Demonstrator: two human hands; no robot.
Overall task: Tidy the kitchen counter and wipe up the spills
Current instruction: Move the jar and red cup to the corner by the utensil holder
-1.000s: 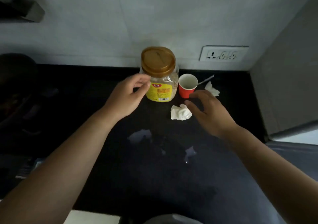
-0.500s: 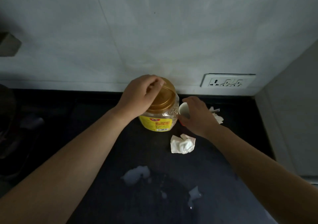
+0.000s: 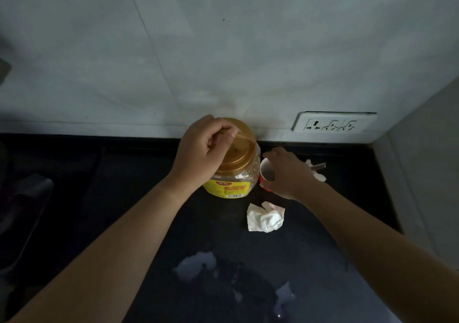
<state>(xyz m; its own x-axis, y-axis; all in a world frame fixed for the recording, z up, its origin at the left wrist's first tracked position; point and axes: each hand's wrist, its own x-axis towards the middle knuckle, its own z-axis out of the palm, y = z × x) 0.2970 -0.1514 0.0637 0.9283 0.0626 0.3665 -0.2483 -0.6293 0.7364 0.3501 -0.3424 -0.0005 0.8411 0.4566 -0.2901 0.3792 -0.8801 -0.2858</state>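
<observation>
A clear plastic jar (image 3: 233, 178) with a gold lid and a yellow label stands near the back wall on the black counter (image 3: 129, 193). My left hand (image 3: 203, 153) is curled over the lid, fingers round its thin handle. Right of the jar stands a small red paper cup (image 3: 267, 173); my right hand (image 3: 289, 173) wraps round its right side. A crumpled white tissue (image 3: 265, 218) lies in front of the cup. Pale wet spills (image 3: 196, 265) spread on the counter nearer to me.
A second tissue (image 3: 319, 175) and a metal utensil handle (image 3: 319, 166) lie behind my right hand. A wall socket (image 3: 332, 125) sits above the counter's back edge. A grey side panel (image 3: 422, 173) closes the right. Dark objects stand at the far left.
My left hand went from the jar's side to the top of its lid and curled on the handle. My right hand moved from above the tissue to the red cup.
</observation>
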